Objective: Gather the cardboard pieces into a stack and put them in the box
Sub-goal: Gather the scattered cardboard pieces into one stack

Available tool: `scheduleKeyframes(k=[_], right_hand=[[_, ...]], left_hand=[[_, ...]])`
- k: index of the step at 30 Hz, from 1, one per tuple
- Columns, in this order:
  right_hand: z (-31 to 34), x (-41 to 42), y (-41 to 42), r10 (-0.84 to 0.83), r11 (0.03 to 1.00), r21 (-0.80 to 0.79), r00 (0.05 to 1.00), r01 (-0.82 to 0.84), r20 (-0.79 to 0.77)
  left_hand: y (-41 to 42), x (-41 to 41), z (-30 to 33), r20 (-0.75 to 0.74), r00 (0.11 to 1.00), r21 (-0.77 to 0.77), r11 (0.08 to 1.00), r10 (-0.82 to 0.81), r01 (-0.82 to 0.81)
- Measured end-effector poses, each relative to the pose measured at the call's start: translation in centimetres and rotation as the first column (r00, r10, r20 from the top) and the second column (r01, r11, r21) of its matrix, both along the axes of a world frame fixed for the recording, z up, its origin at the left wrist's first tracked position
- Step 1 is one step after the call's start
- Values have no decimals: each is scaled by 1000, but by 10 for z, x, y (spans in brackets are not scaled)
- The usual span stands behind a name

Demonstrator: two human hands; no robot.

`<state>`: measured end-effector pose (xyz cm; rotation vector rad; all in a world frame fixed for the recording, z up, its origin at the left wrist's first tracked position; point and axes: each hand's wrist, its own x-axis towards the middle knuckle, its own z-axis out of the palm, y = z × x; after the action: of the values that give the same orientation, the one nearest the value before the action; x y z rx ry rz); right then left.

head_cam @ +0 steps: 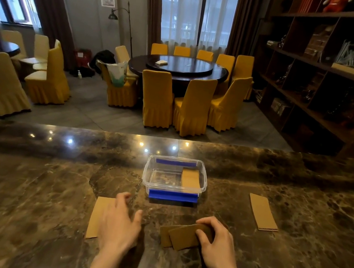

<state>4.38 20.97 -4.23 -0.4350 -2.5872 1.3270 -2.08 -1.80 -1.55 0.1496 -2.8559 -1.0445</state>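
Right hand (216, 239) grip holds two overlapping brown cardboard pieces (183, 236); left hand (119, 219) open.
Risk: misaligned pieces may fan and slip during lift.

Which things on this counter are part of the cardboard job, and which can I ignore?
Part of the job:
- clear box, one cardboard piece already inside
- two overlapping pieces under the right hand
- light piece under the left hand
- loose piece at far right

Ignore:
- round dining table
- yellow chairs
- bookshelf

The wall notice (107, 0) carries print too small to read.
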Motion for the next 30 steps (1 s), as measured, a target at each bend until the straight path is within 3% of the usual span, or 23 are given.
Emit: scheduleKeyframes(k=[2, 4, 8, 13, 16, 18, 20, 24, 30], right_hand=[[-1, -1, -2, 3, 1000, -27, 1000, -3, -3], [-1, -2, -4, 7, 999, -42, 1000, -7, -10], [-2, -2, -9, 16, 998, -62, 1000, -16, 2], [0, -2, -8, 12, 998, -63, 1000, -11, 17], [2, 0, -5, 25, 998, -63, 1000, -24, 11], [3, 1, -2, 34, 997, -69, 999, -33, 16], [5, 2, 0, 47, 996, -77, 998, -44, 30], [5, 4, -3, 57, 995, -87, 998, -54, 29], [1, 8, -6, -5, 997, -80, 1000, 3, -18]], left_hand=[[-19, -2, -4, 107, 987, -265, 960, 121, -89], [-28, -1, -10, 242, 955, -428, 902, 171, -53], [-24, 3, -16, 274, 954, -503, 864, 123, 33], [-9, 2, -12, 214, 977, -279, 957, -15, 75], [-4, -1, -12, 100, 995, -13, 1000, -26, 27], [-2, -6, -5, 70, 998, 252, 968, -7, -11], [1, -10, 8, 46, 996, 475, 879, -76, 45], [16, -9, 18, 19, 941, 479, 830, -337, 287], [40, 5, 4, 73, 882, 459, 801, -465, 385]])
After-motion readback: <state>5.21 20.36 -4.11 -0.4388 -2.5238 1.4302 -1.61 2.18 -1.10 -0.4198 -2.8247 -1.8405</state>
